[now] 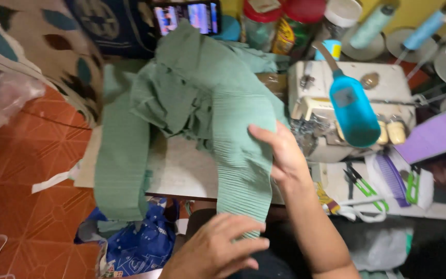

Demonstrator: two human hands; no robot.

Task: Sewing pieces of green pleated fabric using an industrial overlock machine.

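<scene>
Draped over the white worktable [181, 170]: a heap of green pleated fabric [202, 98], one long strip hanging off the front edge toward the lap, probably so the ribbing stays flat and untwisted. Right hand [280, 152] pressed open-palmed on that strip, pinning it to the tabletop just beside the cream overlock sewing machine [357, 98]. Left hand [215, 250] lower down, fingers spread loosely over the strip's hanging end; grip underneath impossible to tell. Machine's needle area half hidden by a bright blue lamp head [353, 111]. Green-handled snips [365, 187] nearby. Blue patterned bag [140, 243] on the floor, cut off below
</scene>
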